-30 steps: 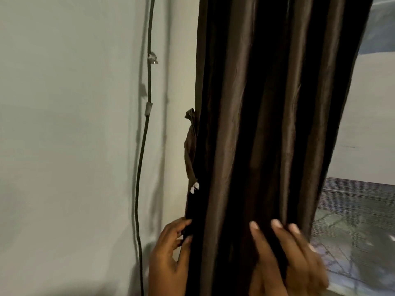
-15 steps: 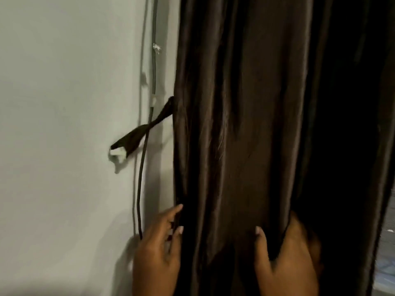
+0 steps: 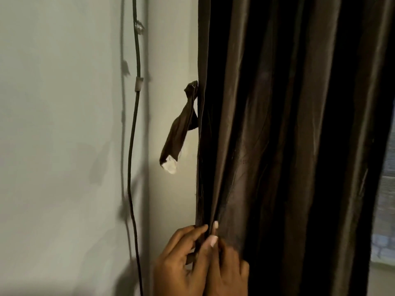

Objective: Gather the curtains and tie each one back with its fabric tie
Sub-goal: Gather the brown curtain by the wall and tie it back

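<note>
A dark brown satin curtain hangs in folds over the right half of the view. A matching fabric tie with a white tip dangles loose from a fixing at the curtain's left edge, against the wall. At the bottom, my left hand pinches the curtain's left edge between thumb and fingers. Right beside it, touching, my right hand grips the front folds and holds them against the left edge. Neither hand touches the tie.
A pale wall fills the left half. A thin dark cable runs down it, held by clips. A strip of window shows past the curtain's right edge.
My right hand has slid left along the curtain and now meets my left hand at the edge. The tie, swung out to the left half a second ago, hangs lower and nearer the curtain.
</note>
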